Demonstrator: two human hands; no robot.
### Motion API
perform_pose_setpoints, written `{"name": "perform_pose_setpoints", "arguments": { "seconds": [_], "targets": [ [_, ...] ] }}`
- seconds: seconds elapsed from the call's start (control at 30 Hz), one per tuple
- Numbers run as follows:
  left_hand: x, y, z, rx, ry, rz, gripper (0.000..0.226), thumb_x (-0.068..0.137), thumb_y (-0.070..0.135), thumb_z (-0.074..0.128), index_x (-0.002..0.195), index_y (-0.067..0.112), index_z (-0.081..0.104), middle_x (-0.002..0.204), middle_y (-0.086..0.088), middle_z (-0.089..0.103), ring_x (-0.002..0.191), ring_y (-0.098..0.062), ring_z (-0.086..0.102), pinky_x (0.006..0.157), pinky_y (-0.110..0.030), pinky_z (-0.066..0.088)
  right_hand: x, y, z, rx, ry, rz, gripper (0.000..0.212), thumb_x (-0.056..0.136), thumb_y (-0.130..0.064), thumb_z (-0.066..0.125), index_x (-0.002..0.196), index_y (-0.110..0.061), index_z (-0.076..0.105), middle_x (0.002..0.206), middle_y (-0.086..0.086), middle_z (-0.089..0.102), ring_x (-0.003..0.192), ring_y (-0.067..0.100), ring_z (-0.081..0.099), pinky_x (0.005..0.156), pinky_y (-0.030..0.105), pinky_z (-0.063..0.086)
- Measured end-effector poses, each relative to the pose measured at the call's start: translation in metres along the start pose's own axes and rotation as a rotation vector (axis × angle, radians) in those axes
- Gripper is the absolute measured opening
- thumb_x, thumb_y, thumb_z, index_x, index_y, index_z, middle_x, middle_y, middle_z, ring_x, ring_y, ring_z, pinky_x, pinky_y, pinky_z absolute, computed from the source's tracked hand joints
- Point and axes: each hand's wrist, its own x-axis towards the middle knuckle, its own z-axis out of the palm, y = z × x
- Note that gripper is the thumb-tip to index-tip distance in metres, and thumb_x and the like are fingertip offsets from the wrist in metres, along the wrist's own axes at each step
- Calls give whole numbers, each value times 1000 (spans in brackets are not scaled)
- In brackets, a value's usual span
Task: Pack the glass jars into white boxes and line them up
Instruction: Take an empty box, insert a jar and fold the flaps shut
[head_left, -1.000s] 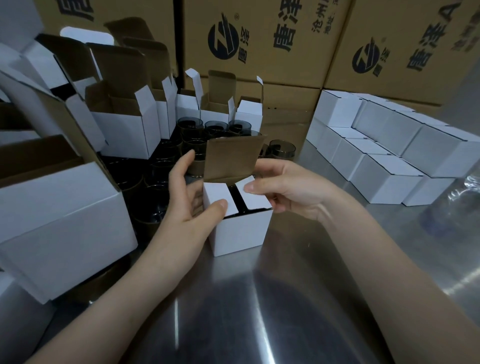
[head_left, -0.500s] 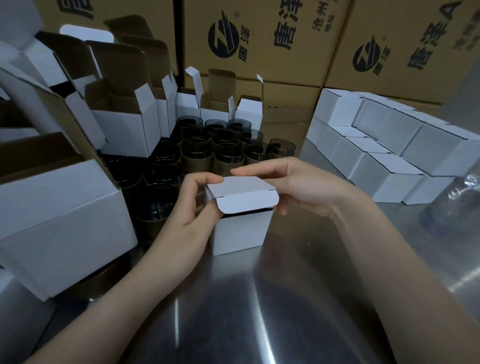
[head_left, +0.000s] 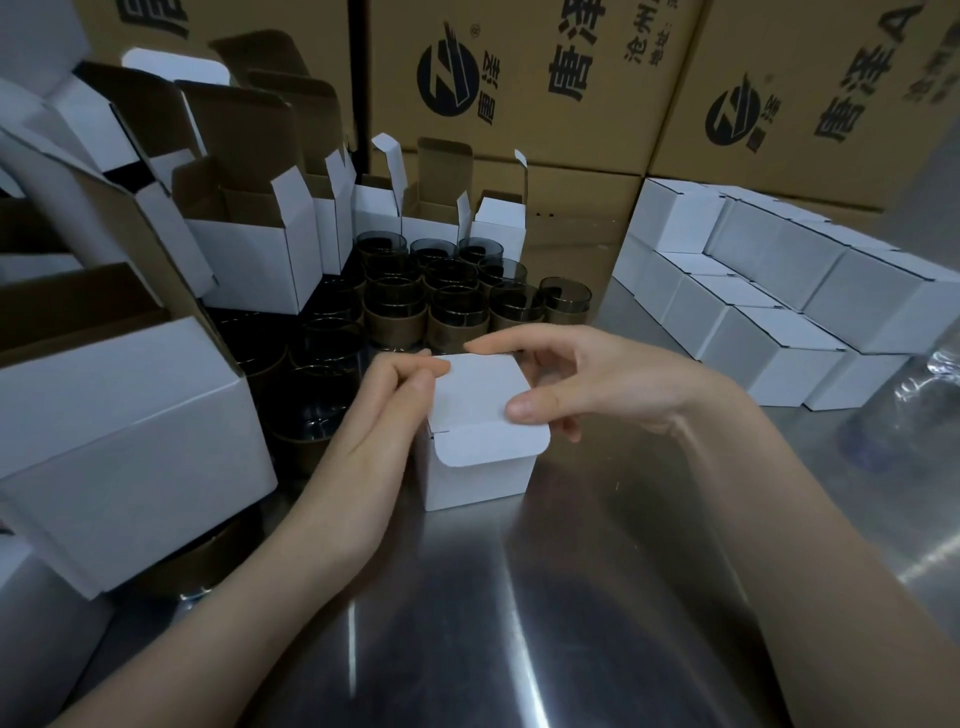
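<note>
On the steel bench (head_left: 597, 597), mid-frame, both hands are gripping one small white box (head_left: 480, 467): left hand (head_left: 384, 415) bracing its left side, right hand (head_left: 587, 384) pinching the lid flat, tuck flap hanging outside the front, dark glass jars (head_left: 447, 296) standing just behind.

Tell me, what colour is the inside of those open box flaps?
Plain brown cardboard inside the open box flaps, white outside; the head view shows it.
</note>
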Motion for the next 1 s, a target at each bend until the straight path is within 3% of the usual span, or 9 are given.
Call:
{"name": "perform_pose_setpoints", "arguments": {
  "seconds": [0.07,0.13,0.17,0.27,0.33,0.4,0.53,0.67,1.0],
  "targets": [
    [-3,0,-1,21,-50,24,38,72,67,54,102,43,57,110,24,63,105,6,59,84,-13,46,0,-1,0,-30,11,0,61,72,-33,79,129,-36,58,93,9,56,70,14,56,54,29,48],
    [-4,-2,-1,60,-80,23,50,62,65,66,106,48,51,113,28,60,107,12,56,79,-6,45,-1,-3,1,-72,22,-8,62,71,-35,83,128,-35,59,101,16,57,74,12,57,58,31,49],
    [-4,-3,0,96,-89,24,57,57,63,71,107,51,47,118,28,57,111,12,54,80,-7,45,-2,-4,0,-96,30,-13,62,70,-37,83,128,-35,59,107,14,59,75,8,58,60,31,49],
    [-4,-5,1,200,-75,55,68,50,59,76,107,55,40,125,24,52,115,9,51,83,-10,46,-4,-8,0,-159,52,-46,63,68,-41,77,128,-32,60,115,-16,57,74,0,57,68,24,53],
    [-3,-7,1,219,-57,76,67,50,59,75,107,55,40,123,23,53,114,7,53,84,-12,47,-5,-9,1,-187,63,-68,63,72,-38,79,131,-27,60,124,-15,50,80,8,57,76,27,54],
    [-2,-8,1,224,-50,90,66,52,59,76,107,55,41,122,22,54,113,4,54,86,-17,48,-5,-9,2,-217,37,-94,61,78,-34,79,135,-23,58,130,-11,50,95,20,58,87,38,53],
    [-1,-9,1,207,-51,95,71,54,60,75,115,58,38,124,26,52,116,9,52,87,-13,47,-5,-9,6,-216,-3,-116,64,71,-37,79,131,-32,56,130,-11,51,118,12,54,99,39,49],
    [-2,-7,0,187,-45,80,76,57,63,71,123,60,34,127,31,50,117,17,48,83,-2,43,-6,-8,6,-202,9,-133,66,70,-35,80,132,-30,57,129,-10,53,118,12,56,100,39,50],
    [-3,-1,3,107,-31,74,55,73,45,67,123,43,43,110,34,58,106,15,56,75,-3,45,-8,-11,4,-135,63,-144,56,73,-35,81,125,-26,65,121,-6,66,109,21,64,95,45,53]
  ]
}}
